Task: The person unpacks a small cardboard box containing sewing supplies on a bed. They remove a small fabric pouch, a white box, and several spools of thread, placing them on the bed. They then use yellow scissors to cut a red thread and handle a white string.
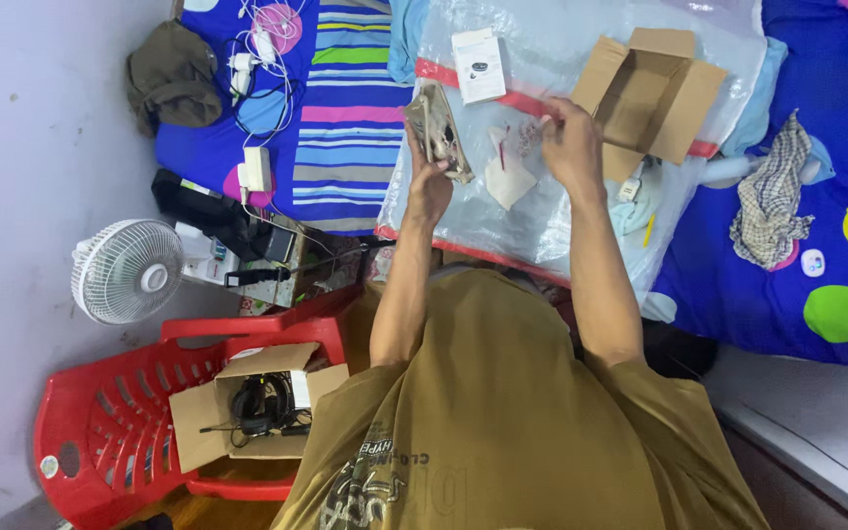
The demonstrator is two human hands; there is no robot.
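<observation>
On the plastic sheet (463, 221), an open cardboard box (648, 93) beside both hands

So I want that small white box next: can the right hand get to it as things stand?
Probably yes: the right hand hovers near the white box on the plastic sheet, with nothing between them.

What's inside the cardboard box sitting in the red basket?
The cardboard box in the red basket holds a black headset with its cable and a white booklet. Anything beneath them is covered and cannot be seen.
</observation>
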